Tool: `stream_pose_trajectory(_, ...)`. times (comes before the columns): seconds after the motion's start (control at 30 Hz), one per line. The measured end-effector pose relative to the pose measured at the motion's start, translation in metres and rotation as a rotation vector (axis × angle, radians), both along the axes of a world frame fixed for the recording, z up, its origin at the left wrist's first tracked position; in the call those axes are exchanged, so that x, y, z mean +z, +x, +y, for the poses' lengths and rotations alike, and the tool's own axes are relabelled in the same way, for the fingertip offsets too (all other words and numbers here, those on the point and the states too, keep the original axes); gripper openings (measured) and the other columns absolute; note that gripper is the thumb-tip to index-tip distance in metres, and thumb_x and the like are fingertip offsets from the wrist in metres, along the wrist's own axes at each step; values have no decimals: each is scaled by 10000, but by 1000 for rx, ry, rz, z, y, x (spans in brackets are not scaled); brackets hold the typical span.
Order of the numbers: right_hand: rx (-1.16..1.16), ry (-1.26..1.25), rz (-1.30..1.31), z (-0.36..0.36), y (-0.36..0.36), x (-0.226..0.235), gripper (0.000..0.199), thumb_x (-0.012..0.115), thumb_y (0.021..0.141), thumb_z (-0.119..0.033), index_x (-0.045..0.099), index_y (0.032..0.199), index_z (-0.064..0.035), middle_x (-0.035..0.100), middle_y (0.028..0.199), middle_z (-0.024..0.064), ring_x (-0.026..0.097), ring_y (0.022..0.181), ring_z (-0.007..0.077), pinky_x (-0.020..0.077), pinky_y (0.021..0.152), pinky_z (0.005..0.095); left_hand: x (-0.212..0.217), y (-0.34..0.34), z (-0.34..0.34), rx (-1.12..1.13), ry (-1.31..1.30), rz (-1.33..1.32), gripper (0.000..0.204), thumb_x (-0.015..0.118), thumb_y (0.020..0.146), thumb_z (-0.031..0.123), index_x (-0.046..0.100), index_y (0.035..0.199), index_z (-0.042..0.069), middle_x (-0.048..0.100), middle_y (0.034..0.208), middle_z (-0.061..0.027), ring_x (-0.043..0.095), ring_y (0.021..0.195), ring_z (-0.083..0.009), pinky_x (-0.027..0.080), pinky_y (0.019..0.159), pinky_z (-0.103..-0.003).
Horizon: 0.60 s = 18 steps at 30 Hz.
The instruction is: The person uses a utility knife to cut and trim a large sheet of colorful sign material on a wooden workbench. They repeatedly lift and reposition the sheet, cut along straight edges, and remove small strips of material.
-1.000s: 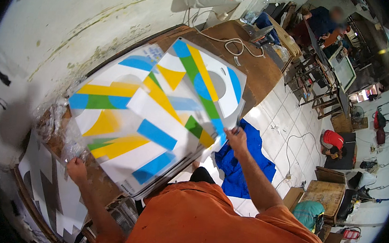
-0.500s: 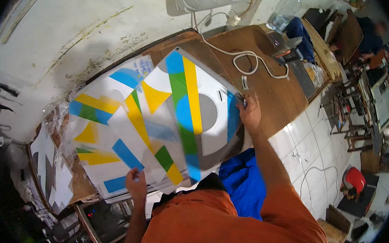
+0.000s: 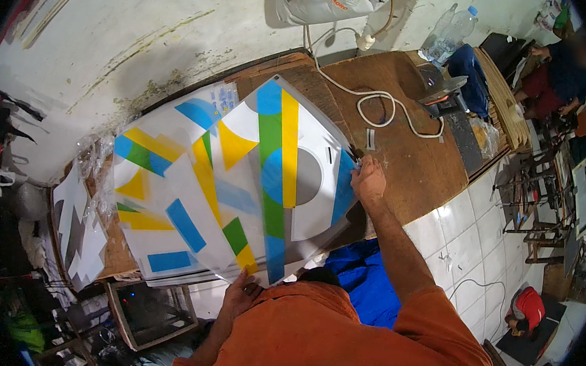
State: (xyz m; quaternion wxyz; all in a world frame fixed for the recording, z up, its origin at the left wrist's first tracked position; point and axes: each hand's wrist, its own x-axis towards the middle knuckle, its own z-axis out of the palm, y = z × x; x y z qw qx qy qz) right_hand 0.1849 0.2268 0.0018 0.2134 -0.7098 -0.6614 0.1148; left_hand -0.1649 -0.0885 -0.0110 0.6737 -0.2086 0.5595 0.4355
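Observation:
A large clear plastic sheet (image 3: 307,219) with blue, green, yellow and white printed shapes lies over similar sheets on the wooden table. My right hand (image 3: 368,180) is closed at its right corner, fingertips pinching the edge; a small dark spot shows there, too small to name. By the near edge, my left hand (image 3: 244,292) has its fingers closed on the sheet's lower corner, close to a yellow patch. To the left, other printed sheets (image 3: 166,203) with blue, yellow and green pieces lie partly beneath it.
A white cable (image 3: 384,97) loops across the brown tabletop (image 3: 406,165), near a dark hand tool (image 3: 447,92). Plastic bottles (image 3: 452,33) stand by the wall. White cut pieces (image 3: 83,234) lie far left. A blue cloth (image 3: 361,279) hangs near my lap. Two people are at the right, farther off.
My left hand has moved right and nearer to me, from beside a blue strip to the top sheet's lower corner. That sheet has turned slightly clockwise. My right hand stays at its right corner.

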Motion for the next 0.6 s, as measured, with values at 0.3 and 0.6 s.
stream_pose_trajectory(0.3, -71, -220, 636, 17, 26, 6, 486, 785, 632, -104, 531, 1026, 22, 636, 922, 181, 643, 799, 318, 529, 687, 413, 63, -2, 16, 34, -5, 168, 343, 671, 906, 177, 522, 1192, 58, 568, 1047, -89, 584, 952, -278, 520, 833, -428)
stream_pose_trajectory(0.6, -266, -427, 964, -71, 40, 24, 557, 817, 656, -89, 528, 1123, 6, 621, 842, 87, 606, 643, 179, 458, 475, 314, 75, -7, 24, -107, 142, 728, 240, 667, 879, 85, 591, 1089, -3, 650, 975, -138, 696, 720, -270, 577, 486, -371)
